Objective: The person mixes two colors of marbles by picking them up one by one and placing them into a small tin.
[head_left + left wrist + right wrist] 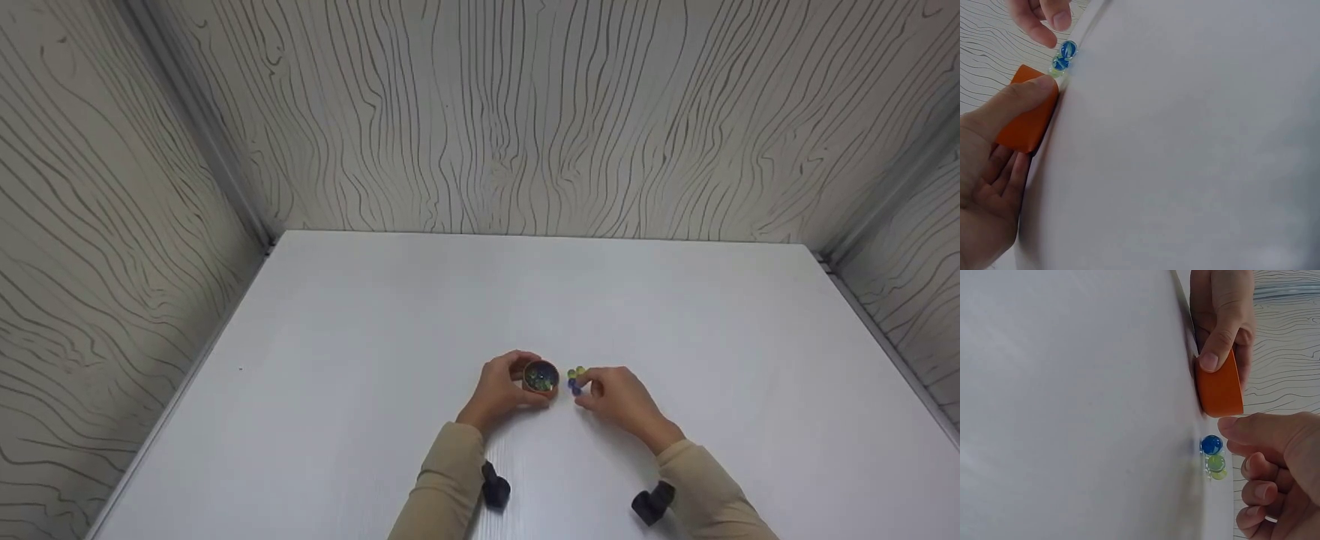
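My left hand [501, 390] grips a small orange cup [1028, 124], its thumb on the near side and fingers round the far side. Blue and green glass marbles [541, 378] lie inside the cup. Just right of it, a few loose marbles sit on the white table: blue ones [576, 390] nearer me and yellow-green ones [580, 370] behind. Over these loose marbles is my right hand [622, 397], with thumb and forefinger extended beside them. In the right wrist view its other fingers [1258, 492] bend loosely, and no marble shows between the fingertips.
The white table [375, 315] spreads out around both hands. Wood-grain patterned panels [480, 112] rise behind it and at both sides. A black wrist camera [495, 491] sticks out from the left sleeve, another [652, 504] from the right sleeve.
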Tool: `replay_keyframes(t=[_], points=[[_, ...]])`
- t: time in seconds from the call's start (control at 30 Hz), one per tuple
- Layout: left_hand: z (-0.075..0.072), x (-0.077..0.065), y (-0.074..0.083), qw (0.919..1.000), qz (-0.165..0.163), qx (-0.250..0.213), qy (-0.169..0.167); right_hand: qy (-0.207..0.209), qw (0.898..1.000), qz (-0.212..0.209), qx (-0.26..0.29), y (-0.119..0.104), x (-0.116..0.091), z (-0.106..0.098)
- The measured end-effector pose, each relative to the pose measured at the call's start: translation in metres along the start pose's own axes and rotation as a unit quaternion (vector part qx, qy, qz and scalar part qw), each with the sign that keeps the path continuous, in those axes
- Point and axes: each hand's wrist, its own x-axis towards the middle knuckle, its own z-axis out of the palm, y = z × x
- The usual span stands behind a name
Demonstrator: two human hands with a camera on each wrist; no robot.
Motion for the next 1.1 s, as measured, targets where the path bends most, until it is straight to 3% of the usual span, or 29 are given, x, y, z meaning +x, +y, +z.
replay_keyframes(t=[0.33,1.1], points=[[0.0004,0.0009,-0.0002,1.0000,-0.005,0.006,-0.001,0.024,1.000,-0.005,-0.008,0.0041,0.0011,0.0042],[0.0003,0.0017,-0.0007,1.0000,-0.001,-0.003,-0.002,0.025,0.999,0.021,-0.024,0.0031,0.0044,0.0070]])
